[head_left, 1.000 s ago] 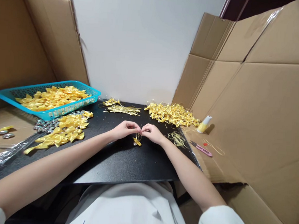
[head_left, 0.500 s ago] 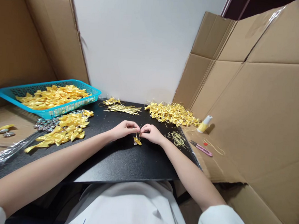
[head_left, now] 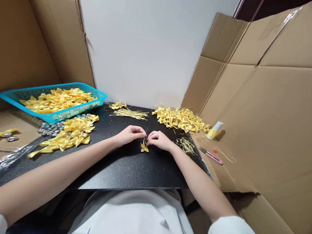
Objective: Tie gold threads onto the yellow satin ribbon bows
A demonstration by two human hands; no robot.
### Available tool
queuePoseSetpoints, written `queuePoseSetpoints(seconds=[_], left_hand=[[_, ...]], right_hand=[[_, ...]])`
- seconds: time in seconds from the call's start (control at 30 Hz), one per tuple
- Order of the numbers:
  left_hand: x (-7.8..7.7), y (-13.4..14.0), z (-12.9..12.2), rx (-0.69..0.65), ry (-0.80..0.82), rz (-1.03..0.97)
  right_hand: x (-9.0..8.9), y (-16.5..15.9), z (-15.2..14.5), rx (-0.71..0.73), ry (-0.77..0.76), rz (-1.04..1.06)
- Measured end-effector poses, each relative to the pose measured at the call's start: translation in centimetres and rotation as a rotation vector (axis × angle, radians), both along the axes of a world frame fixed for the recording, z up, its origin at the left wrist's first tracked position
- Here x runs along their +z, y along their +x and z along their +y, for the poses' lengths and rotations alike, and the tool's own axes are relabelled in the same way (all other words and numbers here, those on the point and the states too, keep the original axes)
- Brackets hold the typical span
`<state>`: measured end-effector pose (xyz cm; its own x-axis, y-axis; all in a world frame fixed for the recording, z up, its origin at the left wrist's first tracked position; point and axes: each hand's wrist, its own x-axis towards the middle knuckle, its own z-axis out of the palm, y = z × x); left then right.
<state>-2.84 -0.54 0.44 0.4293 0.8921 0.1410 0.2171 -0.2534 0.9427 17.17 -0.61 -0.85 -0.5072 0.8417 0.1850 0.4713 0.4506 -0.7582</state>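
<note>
**Cord (head_left: 144,141) pinched above a small bow (head_left: 144,148) at mid-frame**

Just below the centre of the frame, the small bow is set on the black table (head_left: 131,170), with a silver bead seen at its lower edge. The cord is led up from it to both hands. By the left hand (head_left: 131,134) the cord is pinched between thumb and forefinger, their tips pressed together; by the right hand (head_left: 159,140) it is pinched just beside, a little lower. The fingertips of the two hands are parted by a narrow gap.

At the left of the frame, a blue basket (head_left: 54,117) is filled with yellow bows (head_left: 58,100). In front of it, loose bows (head_left: 63,141) are spread on the table beside silver beads (head_left: 48,128). Beyond the hands, cut cords (head_left: 131,114) are laid in a flat bundle. Right of centre, finished-looking pieces (head_left: 181,118) are heaped, and scraps (head_left: 186,145) are piled nearer the right hand. Toward the right of the frame, a spool (head_left: 214,130), pink snips (head_left: 212,156) and a thread (head_left: 229,156) are placed on cardboard (head_left: 229,177). The table is backed by a pale wall (head_left: 147,41) at the top.
</note>
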Motion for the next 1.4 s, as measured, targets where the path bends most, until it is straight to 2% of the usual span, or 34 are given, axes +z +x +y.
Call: queuePoseSetpoints(seconds=[0.13,0.37,0.8,1.2,1.4], left_hand=[[-0.1,0.0,0.1,-0.009,0.017,-0.011],[0.1,0.3,-0.3,0.033,-0.003,-0.027],[-0.1,0.5,-0.4,0.104,-0.023,-0.03],[-0.8,0.1,0.2,0.185,0.04,0.015],[-0.6,0.1,0.0,0.182,0.04,0.016]], right_hand=[[0.3,-0.1,-0.2,0.0,0.013,0.04],[0.5,-0.4,-1.1,-0.059,0.225,-0.118],[0.8,-0.4,-1.5,-0.03,0.302,-0.199],[1.3,-0.1,-1.8,-0.005,0.392,-0.239],[1.2,0.0,-1.8,-0.007,0.413,-0.244]])
